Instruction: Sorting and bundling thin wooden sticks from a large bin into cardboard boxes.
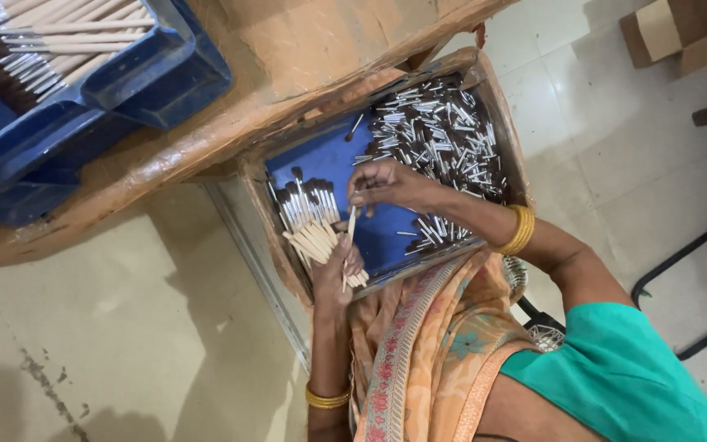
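Blue-lined tray (pixel 329 160): 2 hands (pixel 386 182) hold 1 stick (pixel 349 233)

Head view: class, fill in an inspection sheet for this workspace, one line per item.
Surface: wooden box with blue lining, beside a wooden bench.
Job's things: wooden stick held by both hands; bundle of brushes in the box.
Clutter: heap of small metal tubes in the box.
Grippers: left hand grips the stick's lower end; right hand pinches its top.
Cables: nothing seen.
Surroundings: blue crate of sticks, tiled floor, cardboard boxes.
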